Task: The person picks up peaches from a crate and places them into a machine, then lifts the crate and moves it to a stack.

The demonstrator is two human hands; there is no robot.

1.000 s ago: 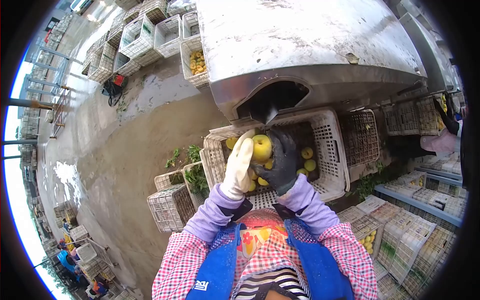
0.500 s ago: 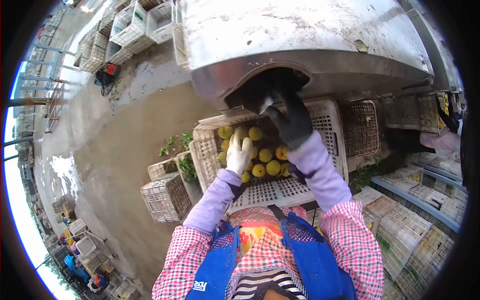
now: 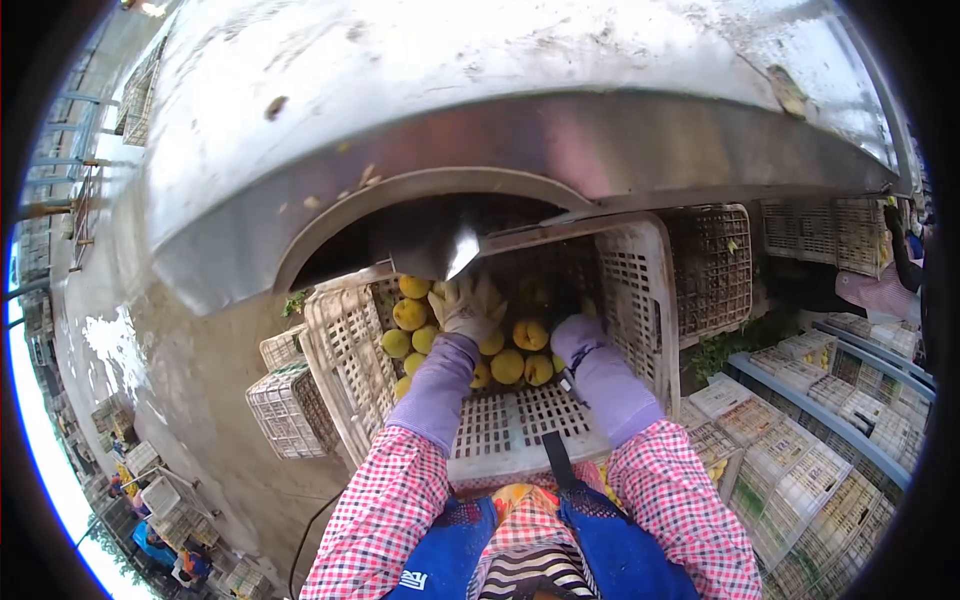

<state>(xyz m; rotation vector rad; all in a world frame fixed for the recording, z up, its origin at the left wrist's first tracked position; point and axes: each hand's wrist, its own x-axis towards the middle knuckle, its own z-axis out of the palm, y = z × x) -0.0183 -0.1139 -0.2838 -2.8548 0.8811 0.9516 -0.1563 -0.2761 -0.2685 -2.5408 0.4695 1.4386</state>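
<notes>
A white plastic crate (image 3: 342, 350) stands in front of my body with several yellow-green round fruits, which look like peaches (image 3: 508, 366), lying on its floor. My left hand (image 3: 466, 308), in a whitish glove, is down in the crate on the fruit, its fingers stretched forward and somewhat blurred. Deeper in shadow at the crate's right side is my right hand (image 3: 574, 308), in a dark glove. Its fingers are hidden, and whether it holds anything does not show. Just beyond my hands, a metal flap (image 3: 460, 252) catches the light under the machine's curved opening.
A large metal machine housing (image 3: 480, 130) overhangs the crate's far side. Another crate (image 3: 710, 270) stands to the right, and stacked crates (image 3: 775, 440) fill the lower right. At left, a crate (image 3: 292, 410) sits on the wet concrete floor (image 3: 200, 330).
My right hand has come down from the machine's opening into the crate's right side. My left hand has reached farther forward over the fruit. My view has moved closer to the machine.
</notes>
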